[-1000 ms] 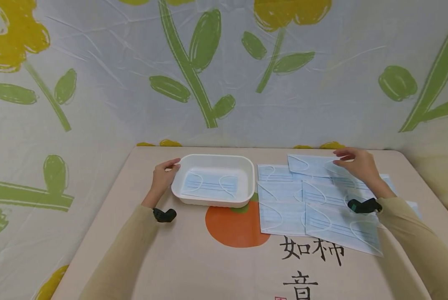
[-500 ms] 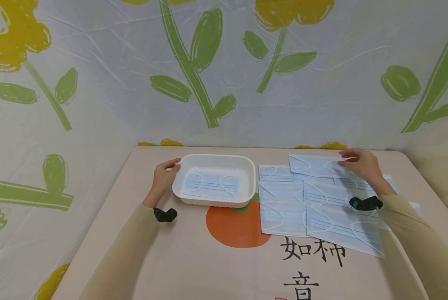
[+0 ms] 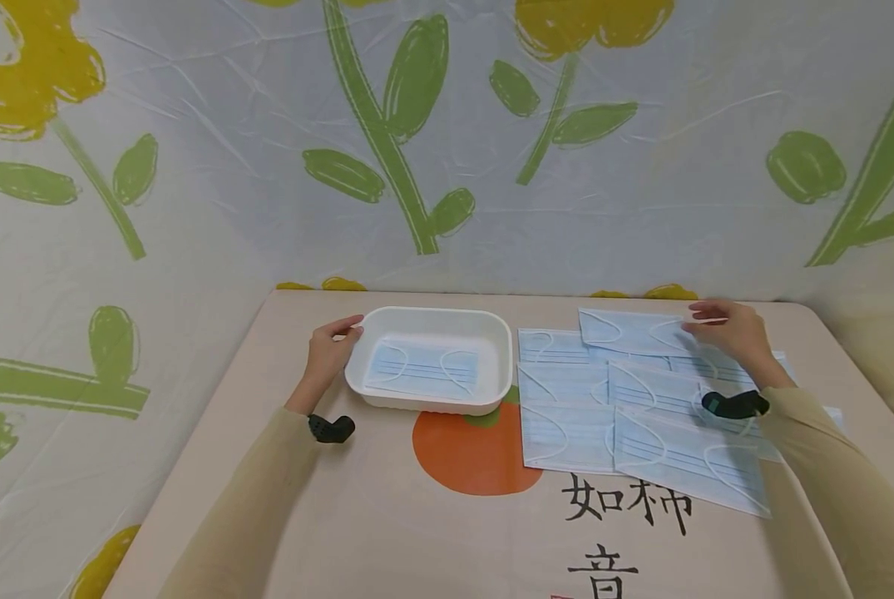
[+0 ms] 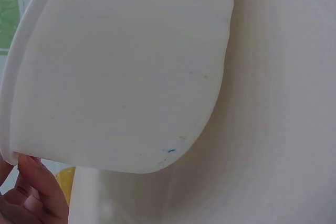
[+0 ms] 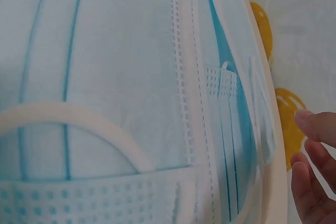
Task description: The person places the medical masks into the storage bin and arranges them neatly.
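Observation:
My left hand grips the left end of a white plastic tray. In the left wrist view the thumb presses under the rim of the tray, whose outer wall fills much of that view. One light-blue face mask lies flat inside it. To the right, several more masks are spread in overlapping rows. Beside the right end of the farthest mask hovers my right hand, fingers loosely bent. The right wrist view shows thumb and fingers apart, holding nothing, with mask ear loops close by.
The pale table bears a printed orange persimmon and black characters, partly covered by the masks. Behind it hangs a cloth with flowers and leaves. Dark wrist cameras sit at both sleeves.
My right hand has drifted slightly right, off the end of the farthest mask. The left hand keeps its grip on the tray, and the whole view has shifted a little.

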